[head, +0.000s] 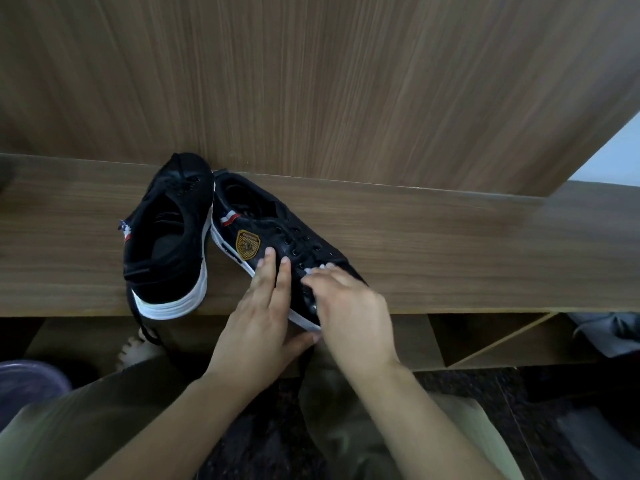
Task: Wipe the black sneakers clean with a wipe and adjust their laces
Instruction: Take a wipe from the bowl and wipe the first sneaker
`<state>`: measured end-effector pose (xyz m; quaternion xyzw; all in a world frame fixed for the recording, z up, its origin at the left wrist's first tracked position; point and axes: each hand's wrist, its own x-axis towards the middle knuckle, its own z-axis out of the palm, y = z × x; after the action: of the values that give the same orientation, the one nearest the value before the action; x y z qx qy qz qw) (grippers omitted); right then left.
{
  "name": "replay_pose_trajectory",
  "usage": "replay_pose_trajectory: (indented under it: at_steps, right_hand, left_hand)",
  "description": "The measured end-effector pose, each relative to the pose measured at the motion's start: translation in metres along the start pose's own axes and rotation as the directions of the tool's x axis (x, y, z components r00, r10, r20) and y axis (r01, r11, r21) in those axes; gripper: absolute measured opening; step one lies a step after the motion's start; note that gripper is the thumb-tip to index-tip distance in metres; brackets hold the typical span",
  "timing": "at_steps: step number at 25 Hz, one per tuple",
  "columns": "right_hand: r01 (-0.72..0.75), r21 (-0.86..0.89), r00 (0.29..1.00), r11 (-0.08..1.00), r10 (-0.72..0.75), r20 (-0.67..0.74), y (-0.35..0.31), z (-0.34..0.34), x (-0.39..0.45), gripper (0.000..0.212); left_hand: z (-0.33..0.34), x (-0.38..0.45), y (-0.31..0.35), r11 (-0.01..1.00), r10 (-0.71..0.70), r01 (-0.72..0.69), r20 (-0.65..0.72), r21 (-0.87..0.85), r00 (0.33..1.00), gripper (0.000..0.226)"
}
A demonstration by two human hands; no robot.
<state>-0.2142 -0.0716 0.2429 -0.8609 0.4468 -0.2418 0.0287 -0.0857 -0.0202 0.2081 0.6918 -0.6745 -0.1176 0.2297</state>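
Two black sneakers with white soles rest on a wooden shelf. The left sneaker points away from me, heel at the shelf's front edge, a lace hanging off it. The right sneaker lies diagonally, toe towards me, a gold badge on its side. My left hand holds this sneaker's toe end, fingers on the upper and thumb under the sole. My right hand presses a small white wipe onto the toe by the lowest eyelets; only a sliver of wipe shows.
A wooden panel rises straight behind the shelf. Open compartments lie below the shelf. A purple bin sits at the lower left, and my knees fill the bottom of the view.
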Motion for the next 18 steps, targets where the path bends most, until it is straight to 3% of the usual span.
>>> replay_pose_trajectory:
  at_steps: [2,4,6,9,11,13,15,18]
  right_hand:
    - [-0.200,0.066,0.979,0.977,0.202,-0.014,0.010,-0.007,0.012,0.029]
    - [-0.420,0.096,0.907,0.903,0.422,-0.004,0.018,-0.018,0.018,0.025]
    - [-0.495,0.058,0.869,0.867,0.495,0.013,0.019,-0.024,0.012,0.023]
    - [-0.383,-0.166,0.920,0.909,0.392,0.025,-0.004,-0.026,-0.010,0.014]
    - [-0.195,-0.148,0.981,0.970,0.192,-0.030,-0.015,-0.016,-0.021,0.016]
    - [0.001,-0.103,0.999,0.995,-0.006,-0.044,-0.018,-0.005,-0.022,0.010]
    - [-0.022,-0.032,0.999,0.999,0.021,-0.025,-0.017,-0.008,-0.018,0.012]
    - [-0.252,0.007,0.967,0.968,0.252,-0.032,-0.006,-0.023,-0.031,0.012]
  left_hand:
    - [0.000,0.002,-0.003,0.997,0.011,-0.010,-0.013,0.072,1.000,0.103]
    - [-0.003,0.002,-0.005,0.998,0.017,-0.017,-0.002,0.062,1.000,0.102]
    - [-0.004,0.001,-0.006,0.998,0.036,-0.035,-0.003,0.060,0.999,0.100]
    - [-0.005,0.002,-0.006,0.998,0.021,-0.023,0.023,0.064,1.000,0.101]
    - [-0.003,0.003,-0.009,0.998,0.002,-0.005,0.041,0.069,0.999,0.101]
    - [-0.005,0.004,-0.010,0.998,-0.006,0.002,0.058,0.067,0.998,0.100]
    - [-0.006,0.004,-0.011,0.997,-0.009,0.004,0.061,0.081,0.998,0.097]
    - [-0.006,0.004,-0.009,0.995,-0.017,0.010,0.066,0.103,0.998,0.096]
